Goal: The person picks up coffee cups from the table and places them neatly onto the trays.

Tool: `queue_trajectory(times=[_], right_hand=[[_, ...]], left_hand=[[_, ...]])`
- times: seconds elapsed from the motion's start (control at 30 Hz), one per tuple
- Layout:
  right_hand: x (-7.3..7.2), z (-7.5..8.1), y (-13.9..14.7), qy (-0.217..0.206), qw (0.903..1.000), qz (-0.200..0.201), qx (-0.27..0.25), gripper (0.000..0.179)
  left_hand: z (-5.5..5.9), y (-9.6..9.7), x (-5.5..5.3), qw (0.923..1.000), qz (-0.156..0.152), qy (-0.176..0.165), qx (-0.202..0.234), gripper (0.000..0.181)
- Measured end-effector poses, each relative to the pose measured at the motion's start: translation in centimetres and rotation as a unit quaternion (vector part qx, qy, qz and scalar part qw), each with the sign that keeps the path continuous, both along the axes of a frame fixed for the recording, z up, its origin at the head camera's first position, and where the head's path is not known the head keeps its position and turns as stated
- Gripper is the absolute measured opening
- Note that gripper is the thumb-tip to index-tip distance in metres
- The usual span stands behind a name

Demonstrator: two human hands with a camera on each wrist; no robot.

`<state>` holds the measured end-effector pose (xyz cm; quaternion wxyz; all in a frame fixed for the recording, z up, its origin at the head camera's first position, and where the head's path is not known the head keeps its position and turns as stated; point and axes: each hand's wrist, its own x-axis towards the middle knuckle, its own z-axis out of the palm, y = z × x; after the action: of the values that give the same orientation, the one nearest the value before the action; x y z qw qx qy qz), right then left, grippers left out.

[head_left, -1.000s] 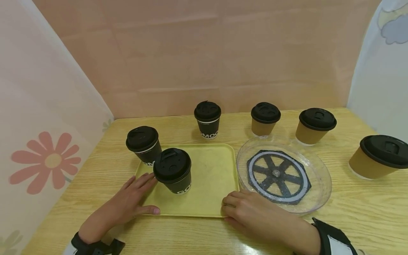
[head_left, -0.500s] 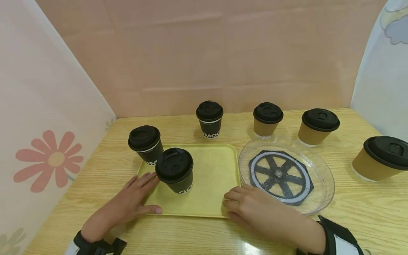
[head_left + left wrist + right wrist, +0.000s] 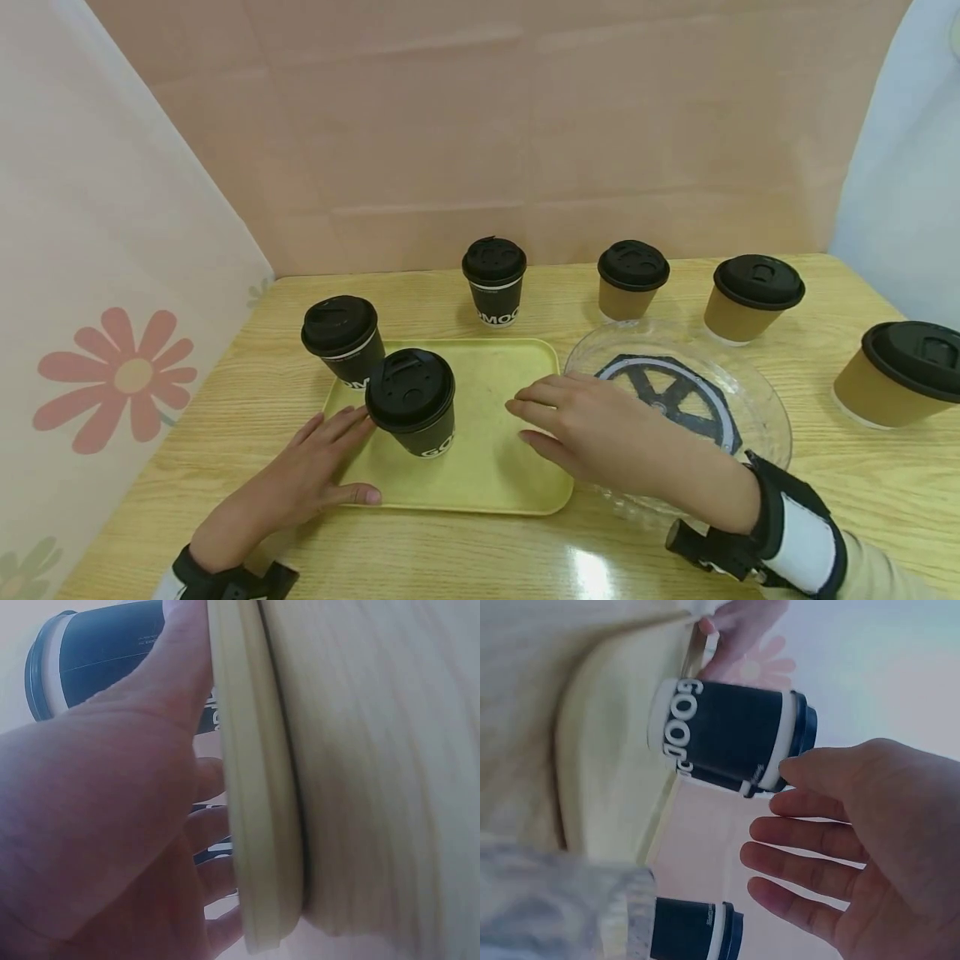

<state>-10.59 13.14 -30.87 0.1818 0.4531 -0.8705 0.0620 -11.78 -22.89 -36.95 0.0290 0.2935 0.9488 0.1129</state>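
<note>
A pale yellow tray (image 3: 495, 475) lies on the wooden table. On its left half stands a black lidded paper coffee cup (image 3: 408, 404), upright. My left hand (image 3: 318, 471) rests spread on the tray's near left corner, its thumb along the front edge; the left wrist view shows it against the tray rim (image 3: 255, 825). Above the tray's right side hovers my right hand (image 3: 592, 429), fingers extended and apart, holding nothing. In the right wrist view that hand (image 3: 855, 840) appears near the lid of the black coffee cup (image 3: 731, 724); whether they touch is unclear there, but the head view shows a gap.
A clear round plastic dish (image 3: 768, 417) with a dark wheel pattern sits right of the tray, partly behind my right forearm. Black coffee cups stand at the tray's back left (image 3: 345, 337) and behind it (image 3: 495, 279). Brown cups (image 3: 630, 296) (image 3: 742, 312) (image 3: 877, 387) stand farther right.
My right hand has left the tray's near right corner, rising and moving away from the front edge over the tray, with its fingers straightened. The left hand and the cups stay in place.
</note>
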Motion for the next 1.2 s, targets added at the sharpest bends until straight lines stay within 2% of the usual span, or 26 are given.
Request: queue_trajectory(times=[0.3,0.57,0.93,1.2], right_hand=[[-2.0,1.3,0.2,-0.020,0.9995,-0.022,-0.015,0.034],[-3.9,2.3,-0.2,-0.034,0.9987,-0.026,-0.028,0.037],[-4.2,3.3,-0.6,-0.050,0.9979,-0.023,-0.033,0.045],[-4.7,4.0,-0.5,-0.031,0.9983,-0.008,-0.050,0.043]], left_hand=[[-0.1,-0.1,-0.1,0.9999,-0.005,0.010,0.002,0.094],[-0.2,-0.2,-0.2,1.0000,-0.002,0.003,0.004,0.094],[-0.2,-0.1,-0.2,1.0000,-0.004,0.002,0.006,0.093],[-0.2,-0.2,-0.1,1.0000,-0.005,0.003,0.007,0.093]])
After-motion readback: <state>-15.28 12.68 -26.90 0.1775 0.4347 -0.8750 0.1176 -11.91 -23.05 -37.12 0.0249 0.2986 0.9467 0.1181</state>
